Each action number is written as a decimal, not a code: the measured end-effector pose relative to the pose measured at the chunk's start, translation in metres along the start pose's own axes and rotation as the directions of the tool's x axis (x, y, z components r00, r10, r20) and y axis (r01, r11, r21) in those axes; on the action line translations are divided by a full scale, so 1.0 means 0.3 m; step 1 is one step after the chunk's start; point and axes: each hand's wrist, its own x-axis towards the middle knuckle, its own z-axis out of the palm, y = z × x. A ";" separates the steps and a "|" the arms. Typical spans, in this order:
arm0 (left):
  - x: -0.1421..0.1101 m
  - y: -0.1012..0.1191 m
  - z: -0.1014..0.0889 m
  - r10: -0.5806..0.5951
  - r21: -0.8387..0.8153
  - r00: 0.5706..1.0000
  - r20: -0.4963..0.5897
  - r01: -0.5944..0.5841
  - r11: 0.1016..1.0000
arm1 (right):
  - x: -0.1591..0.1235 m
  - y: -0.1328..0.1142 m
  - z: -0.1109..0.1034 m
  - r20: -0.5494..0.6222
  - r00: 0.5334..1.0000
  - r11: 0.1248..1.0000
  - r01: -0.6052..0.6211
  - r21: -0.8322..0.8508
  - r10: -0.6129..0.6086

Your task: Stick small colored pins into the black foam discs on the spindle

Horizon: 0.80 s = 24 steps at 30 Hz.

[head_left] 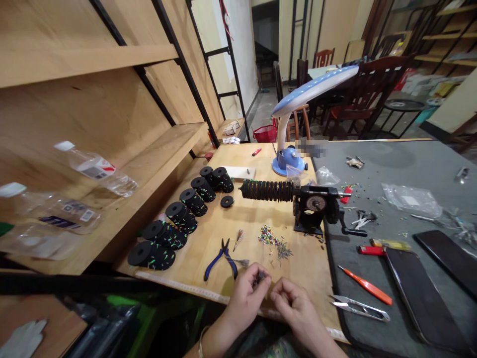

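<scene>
My left hand [249, 290] is closed over the front edge of the wooden table, its fingertips pinching a small dark grey thing too small to name. Beside it my right hand [292, 302] is closed too, thumb against curled fingers; whatever it holds, if anything, is hidden. The two hands are close but apart. Blue-handled pliers [219, 261] lie with jaws parted left of my left hand. Beyond the hands are a heap of coloured beads [267, 234] and a pile of small metal pieces [284, 250]. A tied bundle of thin strands [238, 238] lies by the pliers.
A hand-cranked device [313, 204] carries a row of black discs [268, 190]. Stacked black foam spools [156, 233] line the left. A blue lamp [288, 161] stands behind. On the grey mat [357, 238] lie thread snips [361, 308], an orange-handled tool [367, 285] and phones [421, 298].
</scene>
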 end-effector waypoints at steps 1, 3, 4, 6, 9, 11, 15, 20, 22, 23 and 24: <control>0.002 0.001 0.004 0.003 -0.016 1.000 -0.027 -0.003 1.000 | -0.002 -0.003 0.001 -0.010 1.000 1.000 0.012 -0.003 -0.012; 0.006 -0.002 0.013 -0.003 -0.063 0.997 -0.079 -0.002 0.998 | -0.007 -0.005 0.003 -0.031 0.999 0.999 0.041 -0.011 -0.042; 0.007 -0.005 0.017 -0.011 -0.087 0.995 -0.096 0.003 0.996 | -0.009 -0.005 0.004 -0.041 0.997 0.998 0.059 -0.019 -0.060; 0.007 -0.011 0.022 -0.030 -0.125 0.994 -0.110 0.016 0.992 | -0.013 -0.001 0.003 -0.051 0.994 0.995 0.093 -0.041 -0.095; 0.009 -0.017 0.021 -0.042 -0.154 0.994 -0.103 0.025 0.988 | -0.018 0.007 0.000 -0.048 0.992 0.991 0.117 -0.065 -0.121; 0.016 -0.019 0.007 -0.045 -0.172 0.993 -0.107 0.026 0.985 | -0.020 0.012 -0.005 -0.052 0.991 0.992 0.118 -0.053 -0.120; 0.036 -0.017 -0.050 -0.082 -0.239 0.988 -0.133 0.048 0.970 | -0.024 0.012 -0.021 -0.089 0.993 0.995 0.087 0.039 -0.083; 0.031 -0.014 -0.086 -0.148 -0.316 0.988 -0.039 0.128 0.940 | -0.029 0.005 -0.024 -0.064 0.998 0.978 0.009 0.207 0.004; 0.017 -0.018 -0.074 -0.149 -0.322 0.989 0.022 0.148 0.935 | -0.029 0.009 -0.020 -0.034 0.999 0.963 -0.022 0.269 0.033; 0.008 -0.021 -0.065 -0.145 -0.322 0.988 0.057 0.155 0.934 | -0.029 0.011 -0.018 -0.026 0.999 0.956 -0.031 0.293 0.040; 0.000 -0.024 -0.056 -0.147 -0.320 0.985 0.092 0.169 0.932 | -0.028 0.013 -0.017 -0.024 0.999 0.950 -0.035 0.309 0.044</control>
